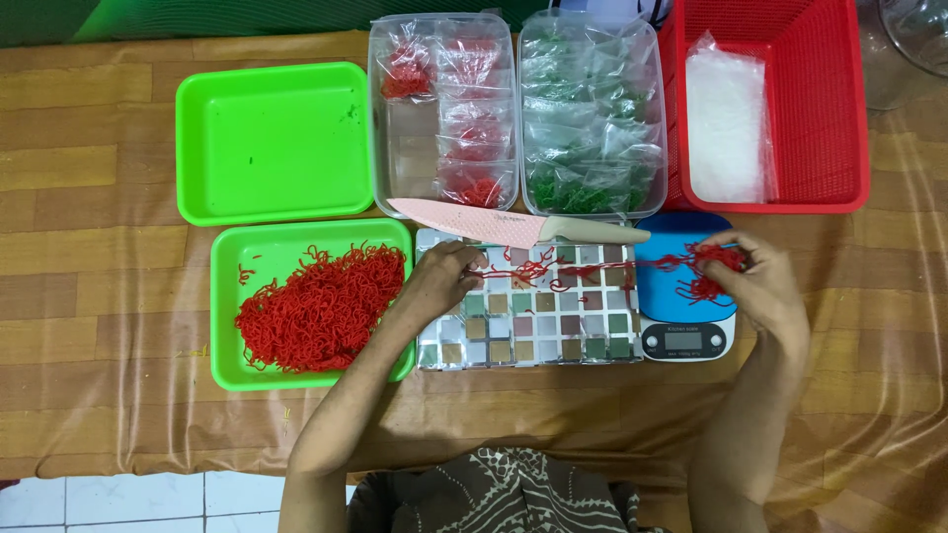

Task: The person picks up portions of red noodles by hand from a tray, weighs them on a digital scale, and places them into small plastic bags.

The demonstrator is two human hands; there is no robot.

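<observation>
My left hand (pixel 441 277) pinches one end of a bundle of red noodle-like strands (pixel 538 269) stretched over a checkered cutting board (pixel 523 336). At the other end, my right hand (pixel 762 281) grips a clump of the same red strands (pixel 709 262) above a small blue kitchen scale (pixel 684 321). A pink-bladed knife with a beige handle (pixel 513 225) lies along the board's far edge. A green tray (pixel 232 336) to the left holds a large heap of red strands (pixel 321 308).
An empty green tray (pixel 272 138) stands at the back left. Two clear tubs hold small bags, one with red contents (pixel 442 109), one with green contents (pixel 592 114). A red basket (pixel 820 109) with clear plastic bags sits at the back right.
</observation>
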